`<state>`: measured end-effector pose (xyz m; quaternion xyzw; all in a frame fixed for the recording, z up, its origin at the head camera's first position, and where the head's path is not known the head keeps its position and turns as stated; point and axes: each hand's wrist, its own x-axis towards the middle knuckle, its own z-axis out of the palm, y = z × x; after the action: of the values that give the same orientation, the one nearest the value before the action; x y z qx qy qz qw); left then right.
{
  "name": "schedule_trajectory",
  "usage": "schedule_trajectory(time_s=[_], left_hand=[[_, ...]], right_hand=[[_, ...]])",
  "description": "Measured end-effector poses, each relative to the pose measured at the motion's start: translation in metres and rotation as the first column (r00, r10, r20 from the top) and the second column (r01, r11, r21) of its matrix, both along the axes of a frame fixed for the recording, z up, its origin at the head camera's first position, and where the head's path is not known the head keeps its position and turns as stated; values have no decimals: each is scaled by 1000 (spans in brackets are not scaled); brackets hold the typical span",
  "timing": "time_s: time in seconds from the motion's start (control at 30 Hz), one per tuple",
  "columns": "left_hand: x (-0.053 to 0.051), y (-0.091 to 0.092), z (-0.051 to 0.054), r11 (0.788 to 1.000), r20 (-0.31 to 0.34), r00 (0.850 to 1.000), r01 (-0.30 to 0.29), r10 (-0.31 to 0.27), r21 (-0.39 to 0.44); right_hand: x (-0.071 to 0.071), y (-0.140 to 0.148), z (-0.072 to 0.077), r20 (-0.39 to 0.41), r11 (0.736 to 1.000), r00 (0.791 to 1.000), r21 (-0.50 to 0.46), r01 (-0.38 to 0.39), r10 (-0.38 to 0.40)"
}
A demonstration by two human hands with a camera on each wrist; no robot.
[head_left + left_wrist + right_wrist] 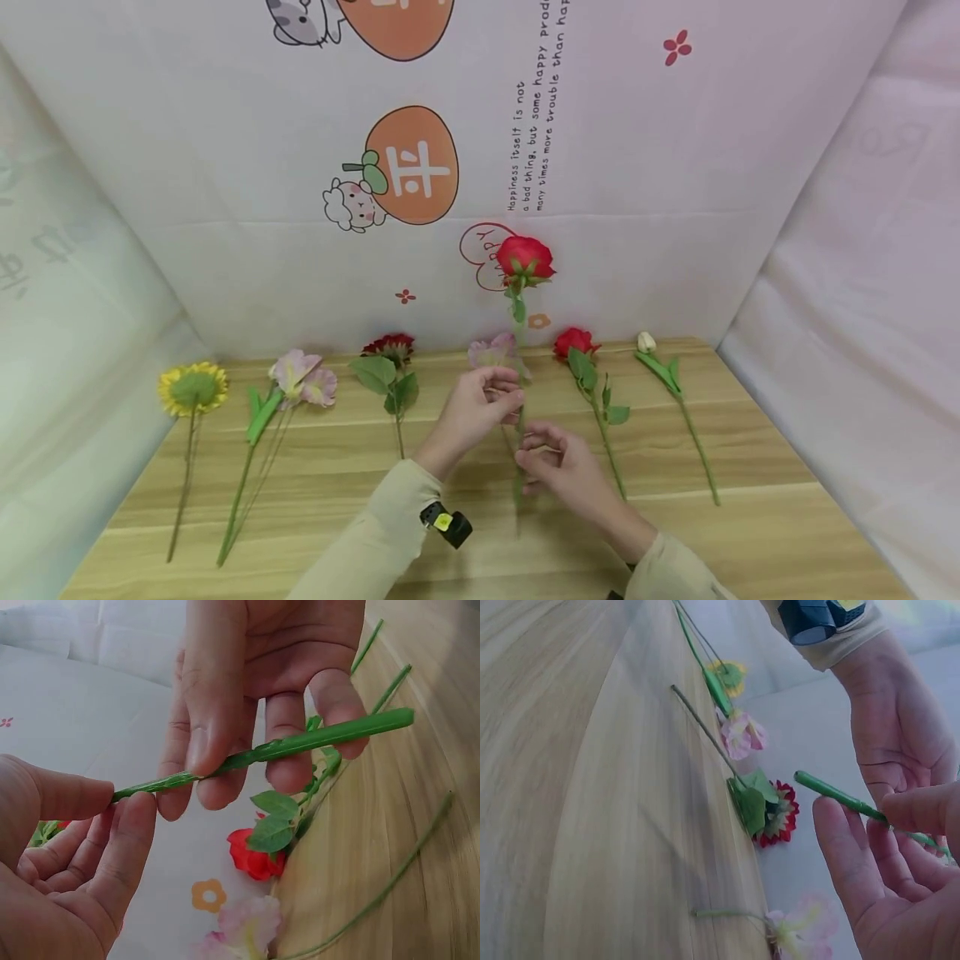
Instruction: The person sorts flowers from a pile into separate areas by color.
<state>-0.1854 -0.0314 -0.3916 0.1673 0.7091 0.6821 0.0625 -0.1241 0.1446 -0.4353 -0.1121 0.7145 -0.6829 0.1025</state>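
Near the middle of the head view, both hands hold one upright red rose by its green stem. The left hand, higher on the stem, pinches it between thumb and finger. The right hand, lower and slightly to the right, presses its thumb on the stem against its fingers; its other fingers spread loosely beneath. The bloom stands above both hands, in front of the white printed backdrop.

Just behind the hands, a pale pink flower lies on the wooden surface, partly covered by the left hand. To the right of centre lies a second red rose, and farther right a white bud on a green stem. Left of centre is a dark red flower with broad leaves. Farther left, a pink-lilac flower lies beside a green-leaved stem, and a yellow sunflower lies nearest the left edge. A black band circles the left wrist.
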Motion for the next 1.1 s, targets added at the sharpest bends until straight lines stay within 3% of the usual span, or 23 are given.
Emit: schedule_trajectory(time_s=[0.17,0.3,0.5,0.7,0.9,1.1], left_hand=[[-2,13,0,999,-23,999,36,-37,-12],[2,14,1,995,-55,996,68,-72,-70],[8,1,-13,982,-69,993,83,-96,-172],[16,-26,-26,967,-71,994,65,-85,-247],[32,-66,-37,942,-90,992,54,-89,-330],[47,-106,-41,931,-109,991,28,-73,-365]], right_hand=[[-2,16,-1,-17,997,997,6,74,-74],[-5,39,-5,-9,991,992,38,126,-126],[-12,73,-14,13,983,989,112,148,-150],[-16,86,-20,37,974,985,161,160,-168],[-17,94,-31,62,966,978,178,186,-200],[-21,103,-36,74,975,986,177,137,-152]])
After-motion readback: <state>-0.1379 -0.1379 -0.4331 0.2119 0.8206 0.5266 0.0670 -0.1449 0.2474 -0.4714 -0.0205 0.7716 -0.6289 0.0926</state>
